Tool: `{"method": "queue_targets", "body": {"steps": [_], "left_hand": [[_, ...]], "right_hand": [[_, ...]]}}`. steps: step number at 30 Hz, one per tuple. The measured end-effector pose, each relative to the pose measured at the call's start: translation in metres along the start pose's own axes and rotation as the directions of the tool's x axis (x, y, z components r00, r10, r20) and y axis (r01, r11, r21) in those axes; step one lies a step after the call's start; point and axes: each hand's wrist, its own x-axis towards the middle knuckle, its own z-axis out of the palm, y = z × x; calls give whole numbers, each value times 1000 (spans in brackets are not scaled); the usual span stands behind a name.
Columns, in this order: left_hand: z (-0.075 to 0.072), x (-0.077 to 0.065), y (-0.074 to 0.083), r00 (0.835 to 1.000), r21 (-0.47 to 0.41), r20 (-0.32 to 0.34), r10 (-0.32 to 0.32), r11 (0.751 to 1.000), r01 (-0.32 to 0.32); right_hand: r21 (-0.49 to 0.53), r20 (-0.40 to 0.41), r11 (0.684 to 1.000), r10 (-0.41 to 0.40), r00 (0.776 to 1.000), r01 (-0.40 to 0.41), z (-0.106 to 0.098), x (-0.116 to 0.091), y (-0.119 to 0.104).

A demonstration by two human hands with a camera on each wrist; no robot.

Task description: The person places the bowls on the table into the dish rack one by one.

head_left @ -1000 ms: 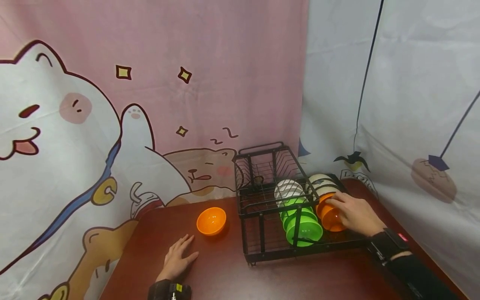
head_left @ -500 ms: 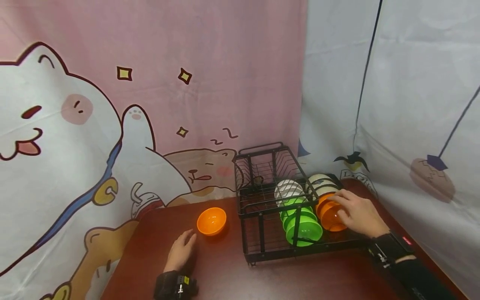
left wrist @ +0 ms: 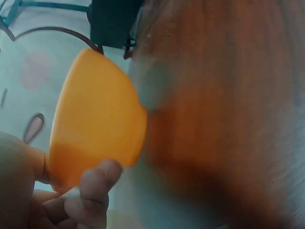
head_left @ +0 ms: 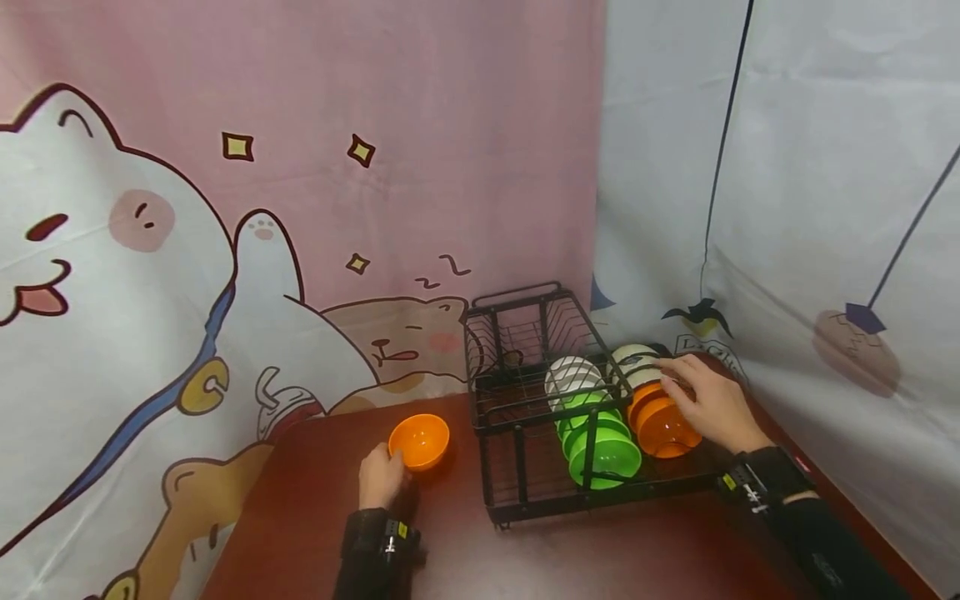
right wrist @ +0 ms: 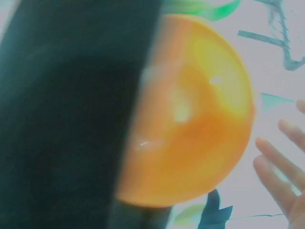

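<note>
On the table's left part stands an orange bowl. My left hand pinches its near-left rim, and the left wrist view has the thumb and curled fingers around the edge of that bowl. At the right, my right hand hovers beside the orange bowls in the black dish rack. Its fingers are extended and apart from the bowl's rim in the right wrist view. A dark shape covers the left of that view.
Green bowls line up in the rack, with white bowls behind them. More whitish bowls stand behind the orange ones. An upper wire tier overhangs part of the rack. Printed curtains enclose the table's back and right.
My left hand has moved forward and right across the table to the lone orange bowl and taken its rim. The right hand has lifted slightly off the orange bowls in the rack.
</note>
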Motion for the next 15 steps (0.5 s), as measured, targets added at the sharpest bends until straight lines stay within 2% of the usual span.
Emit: {"method": "queue_targets", "body": {"steps": [4, 7, 12, 15], "left_hand": [[-27, 4, 18, 988, 63, -109, 110, 993, -103], [-57, 6, 42, 971, 58, -182, 154, 988, -146], [-108, 2, 87, 946, 22, -268, 181, 983, -181], [-129, -2, 106, 938, -4, -286, 196, 979, -206]], "right_hand": [[162, 37, 983, 80, 996, -84, -17, 19, -10], [242, 25, 964, 103, 994, -106, -34, 37, -16], [313, 35, 940, 131, 991, -135, -73, 64, -38], [346, 47, 927, 134, 990, -142, -92, 75, -47]]}}
